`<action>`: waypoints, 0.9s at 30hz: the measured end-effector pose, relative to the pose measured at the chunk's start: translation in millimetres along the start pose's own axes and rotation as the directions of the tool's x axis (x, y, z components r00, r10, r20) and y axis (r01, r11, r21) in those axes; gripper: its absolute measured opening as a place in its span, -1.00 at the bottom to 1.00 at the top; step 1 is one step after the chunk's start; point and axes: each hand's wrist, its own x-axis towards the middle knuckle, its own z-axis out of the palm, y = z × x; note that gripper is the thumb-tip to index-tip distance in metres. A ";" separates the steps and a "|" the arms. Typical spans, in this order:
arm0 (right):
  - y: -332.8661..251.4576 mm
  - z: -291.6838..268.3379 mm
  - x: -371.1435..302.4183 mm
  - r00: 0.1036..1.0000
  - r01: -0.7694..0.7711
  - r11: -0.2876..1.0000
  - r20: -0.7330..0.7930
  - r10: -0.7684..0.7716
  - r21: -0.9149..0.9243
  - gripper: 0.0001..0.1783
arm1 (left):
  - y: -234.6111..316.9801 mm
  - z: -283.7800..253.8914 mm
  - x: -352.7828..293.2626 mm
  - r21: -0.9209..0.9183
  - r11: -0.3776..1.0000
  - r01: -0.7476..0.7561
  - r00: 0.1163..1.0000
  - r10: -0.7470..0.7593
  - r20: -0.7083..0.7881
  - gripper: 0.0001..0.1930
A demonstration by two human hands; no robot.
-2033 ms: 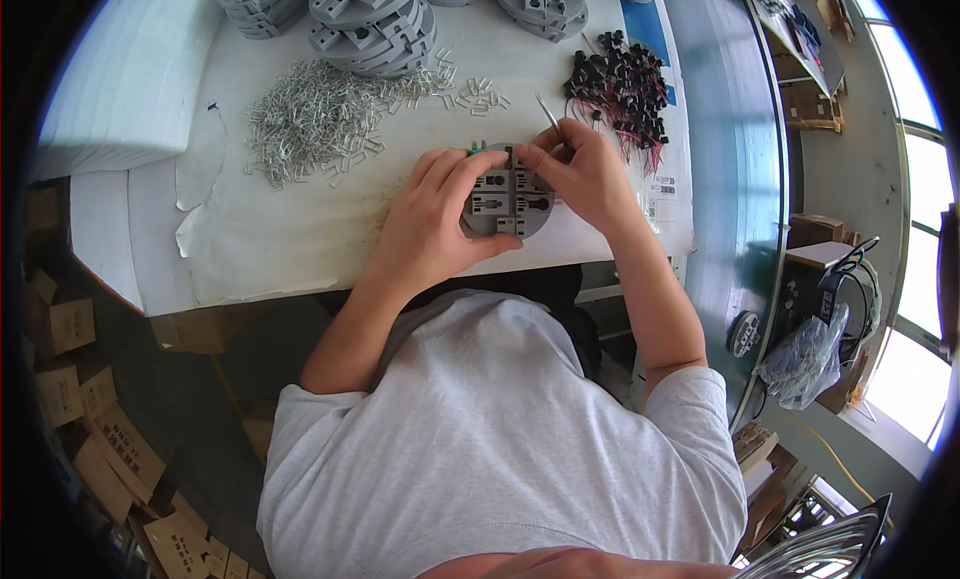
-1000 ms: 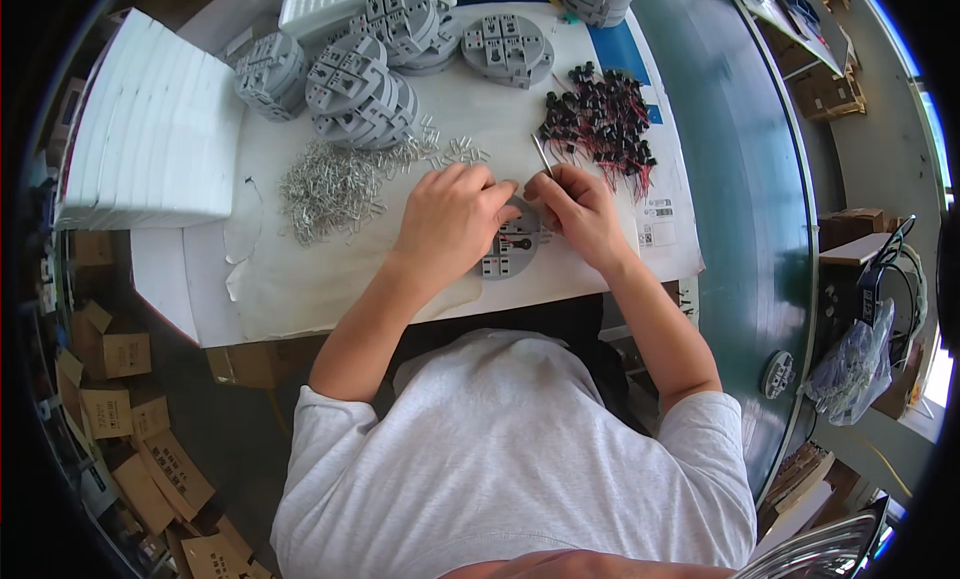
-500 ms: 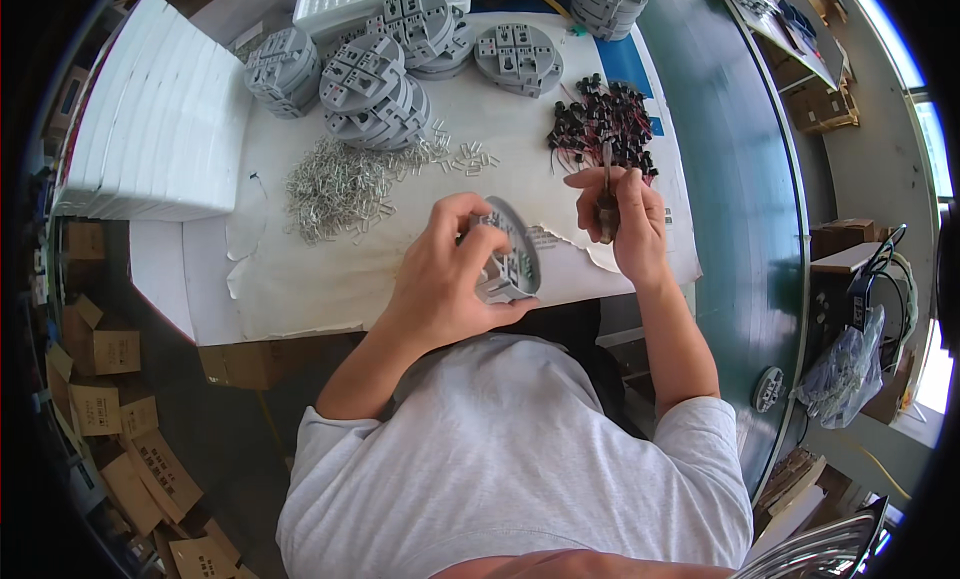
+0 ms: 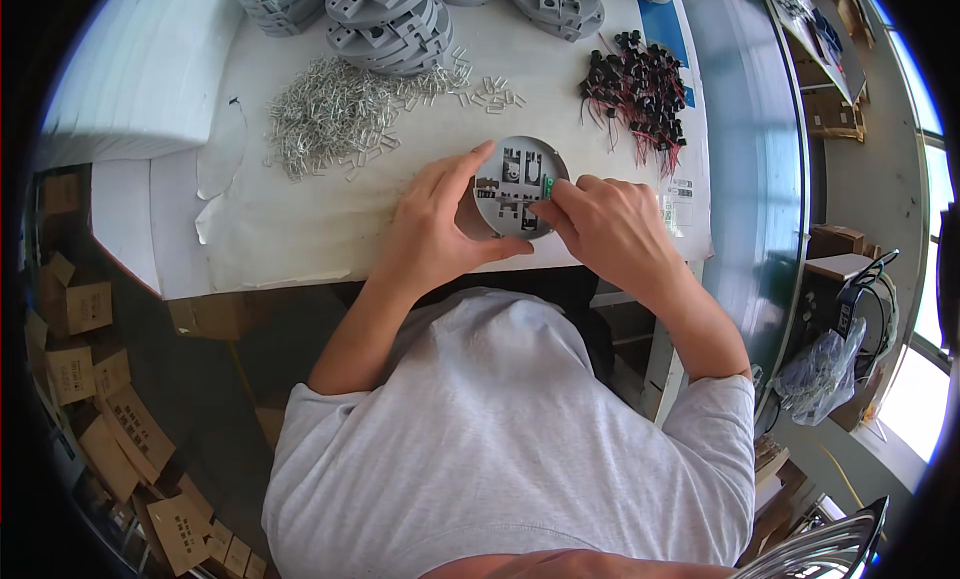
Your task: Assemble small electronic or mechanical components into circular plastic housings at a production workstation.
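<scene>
A round grey plastic base [image 4: 508, 207] with square recesses and dark inserts lies nearly face-up near the table's front edge. My left hand [image 4: 425, 227] grips it from the left, thumb at its near rim and fingers along the far left rim. My right hand [image 4: 622, 229] is closed over the base's right side, fingertips curled down against it. Beside those fingertips shows a small green part [image 4: 548, 186] near the right rim. Whatever the right fingers hold is hidden, and no screwdriver shows.
Small bent metal clips [image 4: 325, 114] form a heap at left. Black parts with red wires [image 4: 635, 89] are piled at right. Stacked grey bases [image 4: 390, 29] stand along the back. A tall white foam stack [image 4: 130, 69] rises at the left, and cardboard boxes [image 4: 130, 419] lie below.
The base has turned from tilted on edge to nearly flat, facing up. My right hand, earlier raised with a screwdriver, has come left and down onto the base. The view has shifted, too.
</scene>
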 end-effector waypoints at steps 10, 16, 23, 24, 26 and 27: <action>-4.5 2.3 1.8 1.000 0.012 1.000 -0.025 -0.013 -0.019 -0.64 | -0.9 2.9 -0.5 -0.001 1.000 0.007 1.000 -0.007 -0.012 0.10; -3.7 6.8 2.4 0.998 0.011 1.000 -0.055 -0.011 0.002 -0.64 | -0.4 2.4 0.0 0.008 1.000 0.004 1.000 -0.004 -0.014 0.11; -5.9 4.8 -0.6 0.998 -0.035 0.999 -0.059 0.033 -0.026 -0.62 | -2.3 4.4 -1.3 0.022 1.000 0.004 1.000 -0.004 -0.007 0.11; -7.6 4.4 -0.9 0.997 -0.047 0.998 -0.059 0.046 -0.033 -0.62 | -2.5 5.3 -1.5 0.033 0.999 -0.006 1.000 0.007 -0.022 0.11; -12.0 4.4 -2.0 0.996 -0.072 0.996 -0.058 0.069 -0.047 -0.61 | -3.0 7.8 -2.6 0.056 0.998 -0.025 0.998 0.028 -0.051 0.11; -15.5 5.2 -3.4 0.996 -0.067 0.997 -0.058 0.065 -0.048 -0.61 | -3.6 9.7 -3.5 0.058 0.998 -0.024 0.998 0.027 -0.055 0.11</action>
